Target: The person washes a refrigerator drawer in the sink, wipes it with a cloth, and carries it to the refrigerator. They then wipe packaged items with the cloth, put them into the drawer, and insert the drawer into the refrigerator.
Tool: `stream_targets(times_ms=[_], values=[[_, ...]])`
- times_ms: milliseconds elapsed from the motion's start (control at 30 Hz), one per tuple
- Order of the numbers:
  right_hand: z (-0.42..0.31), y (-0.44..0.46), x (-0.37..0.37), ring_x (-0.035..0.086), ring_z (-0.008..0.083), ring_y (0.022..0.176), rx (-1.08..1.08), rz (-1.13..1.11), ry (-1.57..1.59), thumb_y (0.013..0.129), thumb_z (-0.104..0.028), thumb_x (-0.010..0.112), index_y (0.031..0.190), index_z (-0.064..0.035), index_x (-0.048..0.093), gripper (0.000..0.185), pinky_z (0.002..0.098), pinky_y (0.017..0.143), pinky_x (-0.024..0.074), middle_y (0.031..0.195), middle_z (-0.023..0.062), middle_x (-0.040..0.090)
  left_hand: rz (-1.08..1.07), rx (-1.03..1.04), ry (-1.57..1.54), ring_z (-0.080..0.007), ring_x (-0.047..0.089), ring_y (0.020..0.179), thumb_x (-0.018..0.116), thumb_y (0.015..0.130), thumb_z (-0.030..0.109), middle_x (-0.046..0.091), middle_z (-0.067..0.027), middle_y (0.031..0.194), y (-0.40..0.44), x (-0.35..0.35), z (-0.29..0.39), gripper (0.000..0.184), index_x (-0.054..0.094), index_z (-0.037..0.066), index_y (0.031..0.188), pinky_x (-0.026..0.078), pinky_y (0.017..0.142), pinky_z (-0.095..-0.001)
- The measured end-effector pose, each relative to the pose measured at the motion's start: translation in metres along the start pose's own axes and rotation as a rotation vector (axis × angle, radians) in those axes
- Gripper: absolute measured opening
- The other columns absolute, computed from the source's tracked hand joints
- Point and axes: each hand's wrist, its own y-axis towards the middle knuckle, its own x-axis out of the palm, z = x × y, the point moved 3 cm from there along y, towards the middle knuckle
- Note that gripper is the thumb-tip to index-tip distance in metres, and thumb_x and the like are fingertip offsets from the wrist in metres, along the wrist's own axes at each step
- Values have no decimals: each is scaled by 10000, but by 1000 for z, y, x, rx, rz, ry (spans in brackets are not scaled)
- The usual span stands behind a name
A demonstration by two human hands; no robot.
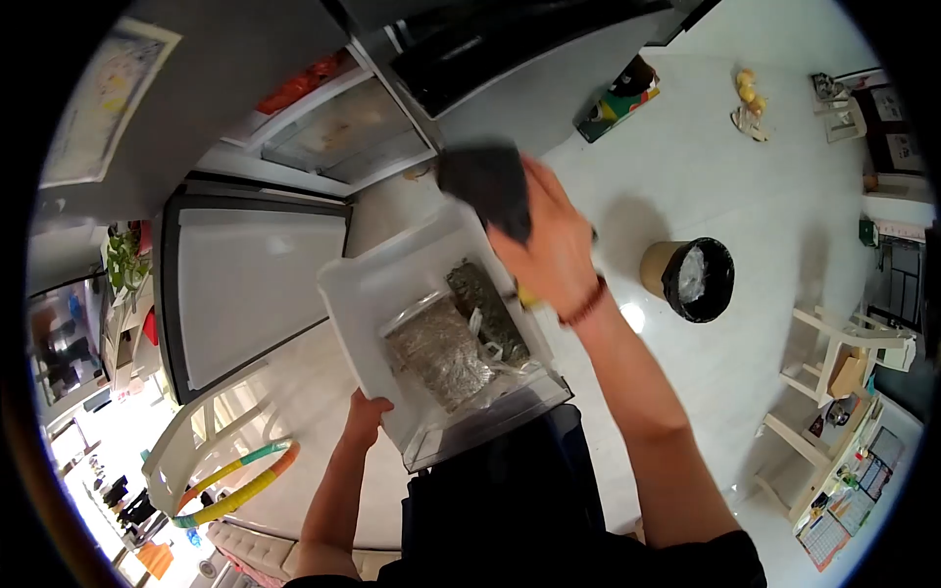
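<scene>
A white freezer drawer (pixel 365 294) is tilted in front of my body, outside the freezer. My left hand (pixel 367 414) is closed on its left rim near the front. Inside lie a flat plastic-wrapped package (pixel 436 353) and a dark, greenish packet (pixel 487 309) in clear wrap. Above the drawer's far right corner, my right hand (pixel 554 245) is closed on a dark object (pixel 485 186), blurred by motion; its kind cannot be made out. Something small and yellow (pixel 529 299) shows below that hand, partly hidden.
Ahead stands the fridge-freezer with a drawer (pixel 343 132) in its compartment and an open door (pixel 260 284) on the left. A bin (pixel 701 281) with a black liner stands right. A green box (pixel 619 103), a chair (pixel 833 353) and a colourful hoop (pixel 240 480) are around.
</scene>
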Motion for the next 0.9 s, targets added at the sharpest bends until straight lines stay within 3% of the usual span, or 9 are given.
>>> stream_targets(times_ms=[133, 267, 467, 567, 700, 800, 900], values=[[-9, 81, 31, 620, 318, 900, -41, -148, -245, 709, -170, 680, 1212, -67, 450, 563, 405, 711, 519, 1326, 65, 452, 53, 44, -56, -195, 584, 789, 534, 669, -62, 599, -86, 915, -16, -27, 4, 441, 535, -24, 1108, 470, 606, -302], [-5, 73, 24, 610, 321, 926, 32, -215, -387, 710, -141, 689, 1226, -96, 437, 576, 405, 731, 517, 1295, 48, 469, 75, 22, -75, -155, 567, 684, 554, 647, -33, 582, -47, 847, -25, -45, 11, 389, 556, 23, 1032, 430, 513, -261], [32, -18, -54, 607, 292, 978, 123, -20, -371, 677, -22, 655, 1210, -88, 488, 562, 374, 758, 520, 1385, 2, 430, 78, -7, -34, -164, 570, 728, 518, 665, -57, 578, -55, 866, -18, -56, 17, 435, 534, 11, 1094, 420, 481, -256], [49, -48, -90, 583, 288, 1060, 177, 81, -345, 680, 32, 616, 1234, -73, 494, 578, 337, 794, 513, 1392, 32, 435, 44, -12, -43, -163, 570, 726, 524, 660, -54, 580, -52, 875, -5, -49, 23, 428, 536, 15, 1082, 429, 488, -260], [60, -77, -119, 485, 301, 1210, 220, 224, -276, 690, 78, 569, 1299, -32, 441, 631, 334, 943, 443, 1401, 102, 423, 10, -27, 22, -160, 570, 716, 532, 657, -51, 579, -51, 871, 16, -35, 35, 424, 538, 19, 1075, 437, 495, -267], [72, -130, -130, 542, 234, 1115, 367, 409, -137, 785, 45, 568, 1252, 17, 476, 477, 322, 948, 408, 1238, 134, 538, -2, -7, 11, -154, 567, 705, 538, 655, -46, 575, -48, 852, 24, -5, 53, 417, 540, 21, 1066, 433, 494, -267], [85, -204, -118, 574, 159, 941, 749, 407, 42, 829, -47, 631, 1149, 25, 549, 337, 282, 859, 448, 1035, 83, 619, -24, -6, 58, -150, 565, 699, 542, 653, -39, 571, -44, 840, 29, 22, 65, 411, 541, 20, 1059, 432, 498, -267]])
